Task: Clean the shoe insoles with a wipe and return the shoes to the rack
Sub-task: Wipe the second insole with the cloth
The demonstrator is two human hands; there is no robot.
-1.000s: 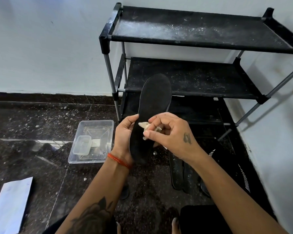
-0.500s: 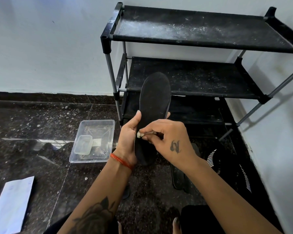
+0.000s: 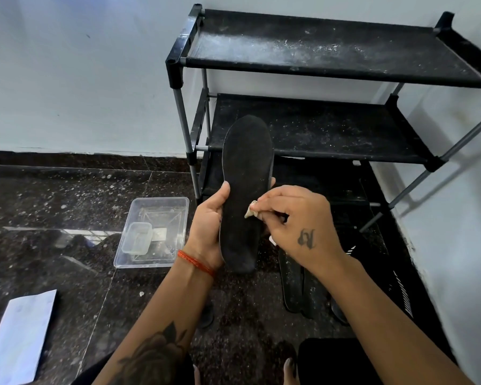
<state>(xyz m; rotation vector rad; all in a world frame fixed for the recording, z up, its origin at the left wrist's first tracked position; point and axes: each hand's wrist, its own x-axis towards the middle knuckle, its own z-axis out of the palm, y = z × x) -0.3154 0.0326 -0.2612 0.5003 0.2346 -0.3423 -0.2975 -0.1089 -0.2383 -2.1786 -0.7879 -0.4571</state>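
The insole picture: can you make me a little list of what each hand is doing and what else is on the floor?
left hand: grips the black insole, held upright
right hand: pinches a small wipe against the insole
rack: black shelves, dusty, no shoes seen on the top two
floor: clear plastic tub, white paper, more dark insoles
task stage: wiping

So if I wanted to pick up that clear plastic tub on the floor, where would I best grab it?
Probably by a long side wall of the clear tub, coming from above, thumb outside and fingers inside. It sits flat and open-topped on the floor, so the rim is exposed. Avoid the smaller container lying inside it.
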